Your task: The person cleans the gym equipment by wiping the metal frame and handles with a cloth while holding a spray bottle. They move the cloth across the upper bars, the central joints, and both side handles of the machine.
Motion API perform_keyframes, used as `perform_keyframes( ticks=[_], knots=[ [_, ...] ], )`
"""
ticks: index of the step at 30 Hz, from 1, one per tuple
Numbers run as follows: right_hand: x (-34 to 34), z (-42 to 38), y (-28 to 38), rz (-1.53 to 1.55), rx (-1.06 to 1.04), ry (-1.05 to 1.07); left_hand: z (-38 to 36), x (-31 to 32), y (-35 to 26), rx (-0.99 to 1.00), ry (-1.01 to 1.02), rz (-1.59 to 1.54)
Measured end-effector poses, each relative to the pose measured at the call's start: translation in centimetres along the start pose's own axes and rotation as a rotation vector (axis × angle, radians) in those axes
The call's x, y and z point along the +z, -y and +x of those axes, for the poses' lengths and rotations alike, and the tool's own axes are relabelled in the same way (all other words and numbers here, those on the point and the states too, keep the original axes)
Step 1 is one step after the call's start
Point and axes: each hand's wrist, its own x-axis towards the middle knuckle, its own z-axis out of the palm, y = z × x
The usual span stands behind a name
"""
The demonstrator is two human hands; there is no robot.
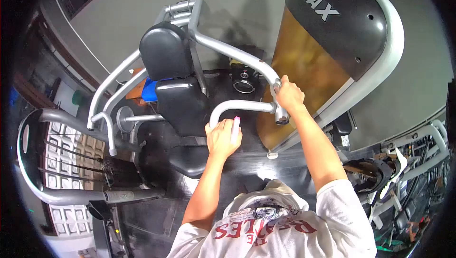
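A chest-press style exercise machine with silver tubular arms stands before me. My left hand [222, 138] is closed at the lower end of the curved silver handle [242, 105]. A slim white piece with a pink tip [236, 126] sticks up at that hand's thumb side; I cannot make out its kind. Higher and to the right, my right hand [289, 94] is wrapped round the silver machine arm [232, 56], near its joint with the handle. The black backrest [166, 51] and black seat [187, 160] are to the left of my hands.
A tall weight-stack housing [327, 44] marked "PLAMAX" rises at the right. A black-and-yellow speaker-like box [243, 78] sits behind the machine on the dark floor. Another machine frame [76, 194] is at the left. More gym equipment [403, 182] crowds the right side.
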Motion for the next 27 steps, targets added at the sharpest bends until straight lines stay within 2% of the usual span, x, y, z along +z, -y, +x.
perform_keyframes(
  ticks=[8, 13, 17, 20, 23, 25, 27],
  knots=[
    [0.3, 4.3, -0.4, 0.067, -0.060, 0.013, 0.3, 0.1, -0.8, -0.064, -0.011, 0.044],
    [-1.3, -0.4, -5.0, 0.166, -0.217, 0.122, 0.7, 0.0, -2.3, -0.097, -0.015, 0.116],
    [-0.2, -5.0, -7.4, 0.400, -0.140, 0.141, 0.9, 0.6, -2.7, -0.125, -0.099, 0.089],
    [-0.8, -4.3, -6.7, 0.318, -0.137, 0.169, 0.7, 1.0, -2.3, -0.119, -0.093, 0.125],
    [0.7, -1.2, -5.8, 0.349, -0.206, 0.019, 0.7, 1.6, -2.0, -0.121, -0.122, 0.147],
    [1.3, 1.4, -4.2, 0.351, -0.259, -0.064, 0.7, 1.9, -1.8, -0.050, -0.200, 0.146],
    [2.1, 3.7, -2.5, 0.293, -0.292, -0.128, 0.5, 1.5, -2.2, -0.128, -0.154, 0.141]
  ],
)
